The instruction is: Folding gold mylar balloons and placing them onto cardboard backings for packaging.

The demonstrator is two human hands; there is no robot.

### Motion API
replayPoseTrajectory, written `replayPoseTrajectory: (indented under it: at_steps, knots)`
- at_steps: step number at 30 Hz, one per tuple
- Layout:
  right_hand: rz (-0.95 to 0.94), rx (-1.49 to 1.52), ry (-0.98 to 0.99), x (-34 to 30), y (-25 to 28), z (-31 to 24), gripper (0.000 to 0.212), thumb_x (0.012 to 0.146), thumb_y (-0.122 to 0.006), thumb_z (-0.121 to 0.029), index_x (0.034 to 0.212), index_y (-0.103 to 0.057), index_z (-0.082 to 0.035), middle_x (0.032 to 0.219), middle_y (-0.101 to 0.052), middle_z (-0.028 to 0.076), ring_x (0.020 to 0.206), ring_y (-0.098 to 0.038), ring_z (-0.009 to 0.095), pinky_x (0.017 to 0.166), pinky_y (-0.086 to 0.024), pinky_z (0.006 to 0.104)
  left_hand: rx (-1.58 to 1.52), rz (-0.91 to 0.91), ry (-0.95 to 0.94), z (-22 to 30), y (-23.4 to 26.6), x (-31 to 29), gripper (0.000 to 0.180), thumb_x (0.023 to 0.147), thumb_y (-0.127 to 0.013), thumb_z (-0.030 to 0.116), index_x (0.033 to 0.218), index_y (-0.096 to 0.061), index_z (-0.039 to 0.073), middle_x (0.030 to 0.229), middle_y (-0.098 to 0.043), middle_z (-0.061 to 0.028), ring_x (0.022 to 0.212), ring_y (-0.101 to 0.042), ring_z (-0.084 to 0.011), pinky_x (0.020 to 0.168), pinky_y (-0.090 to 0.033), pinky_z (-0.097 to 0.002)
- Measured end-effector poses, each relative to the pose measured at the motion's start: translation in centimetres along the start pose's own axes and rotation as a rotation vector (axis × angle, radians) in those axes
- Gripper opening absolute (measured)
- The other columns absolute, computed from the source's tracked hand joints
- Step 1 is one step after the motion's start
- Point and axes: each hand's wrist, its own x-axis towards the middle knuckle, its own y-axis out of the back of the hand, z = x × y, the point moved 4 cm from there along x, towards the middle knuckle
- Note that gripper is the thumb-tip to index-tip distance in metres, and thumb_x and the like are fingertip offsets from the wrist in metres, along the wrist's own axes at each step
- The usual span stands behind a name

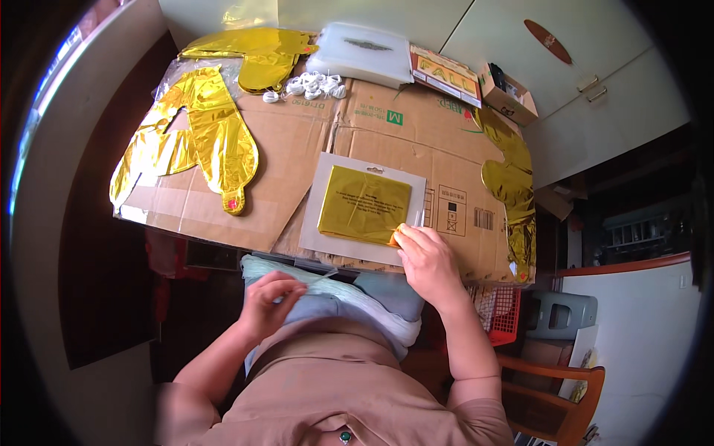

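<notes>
On the cardboard lies a grey-white backing card [311, 223] with a hang hole at its top. A folded gold foil balloon in a clear bag [364, 204] with printed text covers most of it. My right hand [430, 264] is closed at the card's lower right corner. A small orange bit [394, 236] shows at its fingertips, and a thin whitish strip [419, 217] sticks up beside the fingers; how they are held is partly hidden. Over my lap, in front of the table's near edge, my left hand [271, 301] pinches a thin, pale, see-through strip [323, 279].
Flat gold foil balloons lie at the left [216, 134], far left [260, 52] and right edge [513, 186] of the cardboard [282, 141]. Small white ribbon coils [316, 85], a translucent box [364, 56], a printed packet [445, 74] and an open small box [509, 97] sit at the back.
</notes>
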Motion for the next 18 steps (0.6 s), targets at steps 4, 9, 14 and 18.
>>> replayPoseTrajectory:
  at_steps: [4, 9, 14, 18]
  knots:
    - [-0.011, -0.024, -0.013, -0.1, 0.0, -0.4, 0.033, 0.080, -0.072, -0.006, 0.112, -0.068, 0.000, 0.120, -0.067, 0.013, 0.111, -0.062, 0.028, 0.099, -0.049, 0.0407, 0.270, 0.191, 0.143, -9.4, 5.8, -5.2, 0.006, 0.085, -0.071, -0.003, 0.084, -0.069, 0.002, 0.085, -0.069, -0.0102, 0.077, -0.069, -0.0219, 0.068, -0.055, -0.0332]
    - [-0.009, -0.095, -0.022, -0.1, 0.5, -0.6, 0.034, 0.079, -0.072, -0.006, 0.112, -0.068, 0.000, 0.120, -0.067, 0.013, 0.111, -0.062, 0.028, 0.100, -0.047, 0.0426, 0.427, 0.497, 0.595, -27.3, 18.6, -11.7, 0.016, 0.095, -0.066, 0.016, 0.089, -0.070, 0.002, 0.078, -0.070, -0.0109, 0.072, -0.068, -0.0217, 0.069, -0.054, -0.0381]
    - [-0.021, -0.050, -0.018, 0.5, 0.2, -0.9, 0.035, 0.079, -0.073, -0.007, 0.112, -0.068, -0.001, 0.120, -0.067, 0.013, 0.112, -0.061, 0.028, 0.100, -0.044, 0.0419, 0.908, 0.485, 0.865, -37.5, 27.0, -13.9, 0.020, 0.089, -0.066, 0.019, 0.099, -0.073, 0.003, 0.093, -0.073, -0.0210, 0.093, -0.069, -0.0420, 0.081, -0.054, -0.0486]
    - [-0.032, -0.024, -0.030, 0.3, 0.0, -0.5, 0.044, 0.078, -0.074, -0.010, 0.120, -0.065, -0.001, 0.125, -0.066, 0.013, 0.114, -0.060, 0.029, 0.102, -0.043, 0.0436, 0.943, 0.190, 0.921, -38.7, 23.8, -10.7, 0.031, 0.089, -0.060, 0.017, 0.114, -0.068, 0.002, 0.104, -0.071, -0.0253, 0.103, -0.066, -0.0444, 0.089, -0.053, -0.0471]
